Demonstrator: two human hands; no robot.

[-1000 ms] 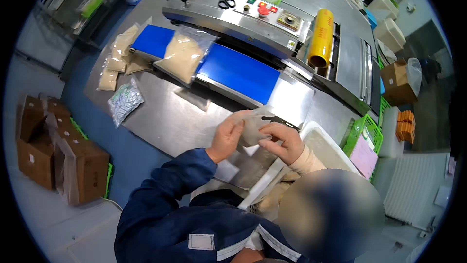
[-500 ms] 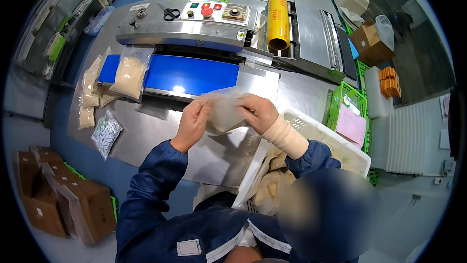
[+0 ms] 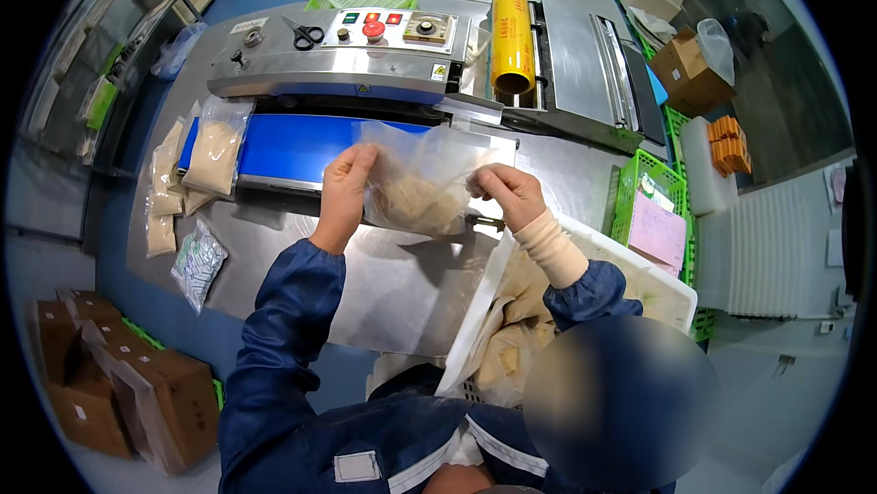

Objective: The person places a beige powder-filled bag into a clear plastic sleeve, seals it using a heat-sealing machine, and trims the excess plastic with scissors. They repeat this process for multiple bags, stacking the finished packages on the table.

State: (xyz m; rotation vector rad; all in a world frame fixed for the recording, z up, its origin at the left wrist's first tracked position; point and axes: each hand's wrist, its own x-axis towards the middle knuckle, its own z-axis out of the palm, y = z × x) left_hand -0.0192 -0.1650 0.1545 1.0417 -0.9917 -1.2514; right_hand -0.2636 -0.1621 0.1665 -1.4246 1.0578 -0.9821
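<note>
Between my two hands hangs a clear plastic bag [image 3: 416, 192] with a pale tan filling in its lower part. My left hand [image 3: 345, 188] pinches the bag's left edge, and my right hand [image 3: 510, 194] pinches its right edge. The bag is over the front edge of the blue conveyor belt [image 3: 292, 148] of a steel sealing machine [image 3: 338, 60]. On the belt's left end lies a filled bag of tan powder [image 3: 215, 154]. Several more filled bags [image 3: 164, 188] lie beside it on the steel table [image 3: 365, 293].
A white basket [image 3: 475, 329] of filled bags stands by my right arm. A bag of small packets [image 3: 198, 261] lies on the table's left. Scissors [image 3: 303, 34] rest on the machine, with a yellow film roll [image 3: 512, 42] to its right. Cardboard boxes [image 3: 164, 393] stand lower left.
My hands have spread apart and the bag has opened out between them, showing its tan contents. The filled bag on the belt has shifted slightly left in the picture.
</note>
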